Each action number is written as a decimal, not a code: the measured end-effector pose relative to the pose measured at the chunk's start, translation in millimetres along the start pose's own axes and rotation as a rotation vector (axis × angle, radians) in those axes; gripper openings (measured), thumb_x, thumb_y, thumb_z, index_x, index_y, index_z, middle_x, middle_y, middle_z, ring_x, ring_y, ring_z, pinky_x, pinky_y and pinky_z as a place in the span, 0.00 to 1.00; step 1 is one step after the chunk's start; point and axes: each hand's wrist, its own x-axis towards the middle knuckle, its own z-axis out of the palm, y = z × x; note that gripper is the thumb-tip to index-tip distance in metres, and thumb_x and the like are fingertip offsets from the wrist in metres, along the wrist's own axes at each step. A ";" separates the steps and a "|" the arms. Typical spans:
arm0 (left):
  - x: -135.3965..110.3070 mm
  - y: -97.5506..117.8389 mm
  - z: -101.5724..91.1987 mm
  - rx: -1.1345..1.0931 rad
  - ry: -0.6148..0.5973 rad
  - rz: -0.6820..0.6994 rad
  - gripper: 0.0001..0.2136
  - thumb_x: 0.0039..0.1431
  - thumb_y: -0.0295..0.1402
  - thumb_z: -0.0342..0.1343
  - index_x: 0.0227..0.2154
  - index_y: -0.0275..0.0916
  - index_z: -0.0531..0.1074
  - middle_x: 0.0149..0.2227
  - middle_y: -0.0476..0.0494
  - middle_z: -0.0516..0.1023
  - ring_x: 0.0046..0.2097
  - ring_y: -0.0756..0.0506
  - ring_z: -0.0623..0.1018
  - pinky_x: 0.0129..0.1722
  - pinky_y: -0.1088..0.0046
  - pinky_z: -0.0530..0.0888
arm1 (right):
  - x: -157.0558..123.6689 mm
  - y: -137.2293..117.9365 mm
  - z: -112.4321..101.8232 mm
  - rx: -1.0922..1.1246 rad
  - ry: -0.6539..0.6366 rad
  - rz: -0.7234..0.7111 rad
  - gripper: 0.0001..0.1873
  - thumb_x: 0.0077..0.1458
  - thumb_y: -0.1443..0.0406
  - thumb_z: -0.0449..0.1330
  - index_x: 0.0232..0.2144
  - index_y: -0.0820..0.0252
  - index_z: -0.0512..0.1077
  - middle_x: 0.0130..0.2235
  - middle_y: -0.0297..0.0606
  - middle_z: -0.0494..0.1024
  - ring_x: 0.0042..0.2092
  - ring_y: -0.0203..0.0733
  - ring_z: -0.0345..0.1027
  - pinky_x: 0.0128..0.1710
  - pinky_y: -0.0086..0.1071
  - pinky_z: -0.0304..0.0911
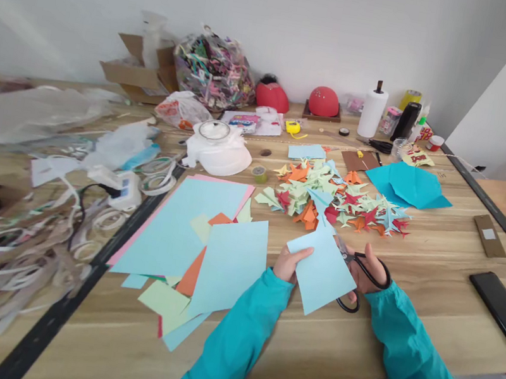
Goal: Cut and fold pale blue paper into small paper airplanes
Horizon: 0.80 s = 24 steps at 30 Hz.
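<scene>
A light blue sheet of paper point(323, 277) is pinched in my left hand point(290, 263), thumb on top, held over the front of the table. My right hand point(367, 273) grips black-handled scissors point(377, 270), whose blades meet the paper's upper right edge. Part of the blades is hidden by the paper. Just beyond lies a pile of folded paper shapes point(324, 191) in green, orange, red and blue. To the left are a larger light blue sheet point(234, 263) and a stack of blue and pink sheets point(175, 222), with green and orange scraps point(168, 301) around them.
A teal folded sheet point(410, 184) lies behind the pile. On the right are a black phone point(505, 313) and a brown card point(490, 235). A white plastic bag point(218, 152) and a tape roll point(259, 173) sit behind the stack. Cords and strips point(3, 278) clutter the left.
</scene>
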 end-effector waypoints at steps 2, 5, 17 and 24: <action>-1.2 -0.4 -1.1 0.026 -0.027 -0.016 0.21 0.31 0.34 0.71 0.32 0.31 0.77 0.31 0.38 0.81 0.32 0.38 0.80 0.36 0.61 0.75 | -0.4 1.4 -2.2 0.018 0.006 0.036 0.42 0.54 0.38 0.28 0.58 0.57 0.51 0.30 0.39 0.76 0.19 0.37 0.66 0.13 0.26 0.57; -1.3 -0.2 -1.8 0.039 -0.008 -0.015 0.20 0.31 0.34 0.71 0.31 0.31 0.77 0.30 0.37 0.81 0.32 0.38 0.80 0.36 0.61 0.75 | 0.3 1.5 -2.1 0.016 0.056 0.037 0.41 0.54 0.38 0.28 0.57 0.56 0.53 0.27 0.35 0.74 0.17 0.36 0.65 0.13 0.25 0.57; -5.9 -2.0 2.1 0.010 0.030 -0.012 0.20 0.29 0.34 0.71 0.29 0.32 0.76 0.28 0.40 0.81 0.36 0.36 0.80 0.39 0.59 0.75 | 0.3 -0.7 1.9 0.017 0.015 -0.015 0.42 0.52 0.36 0.29 0.57 0.56 0.51 0.41 0.46 0.74 0.21 0.35 0.68 0.12 0.25 0.57; -5.5 -4.1 0.8 0.006 0.015 -0.009 0.21 0.29 0.34 0.71 0.31 0.32 0.77 0.30 0.39 0.81 0.38 0.35 0.80 0.41 0.58 0.75 | -0.6 -0.9 -1.1 0.001 0.001 -0.023 0.42 0.53 0.37 0.29 0.59 0.55 0.46 0.43 0.47 0.74 0.19 0.34 0.67 0.15 0.27 0.59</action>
